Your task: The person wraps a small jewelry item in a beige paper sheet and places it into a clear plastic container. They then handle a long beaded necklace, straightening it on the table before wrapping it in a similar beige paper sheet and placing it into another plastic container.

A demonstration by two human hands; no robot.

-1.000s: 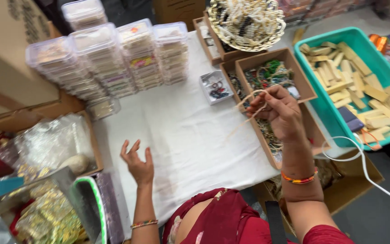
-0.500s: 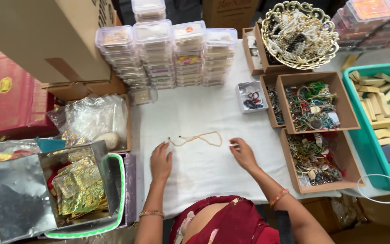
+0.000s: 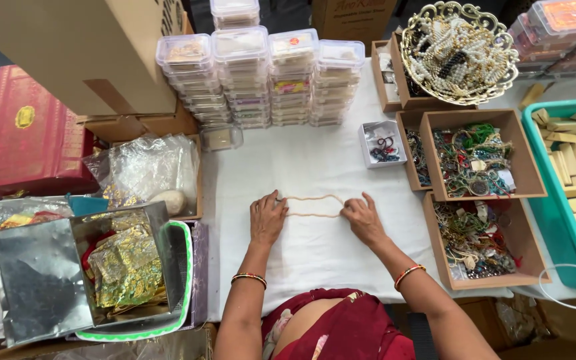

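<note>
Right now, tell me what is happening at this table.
A person sits at a table covered with a white cloth. The left hand and right hand press down the two ends of a thin beige beaded necklace, laid out flat as a long loop between them. Open brown cardboard trays of mixed jewellery sit to the right, and stacks of clear plastic boxes stand behind.

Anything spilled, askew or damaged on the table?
Nothing spilled or broken. One clear box sits alone at the foot of the stacks, off the neat rows. Both hands, left and right, stretch a thin necklace flat on the white cloth.
</note>
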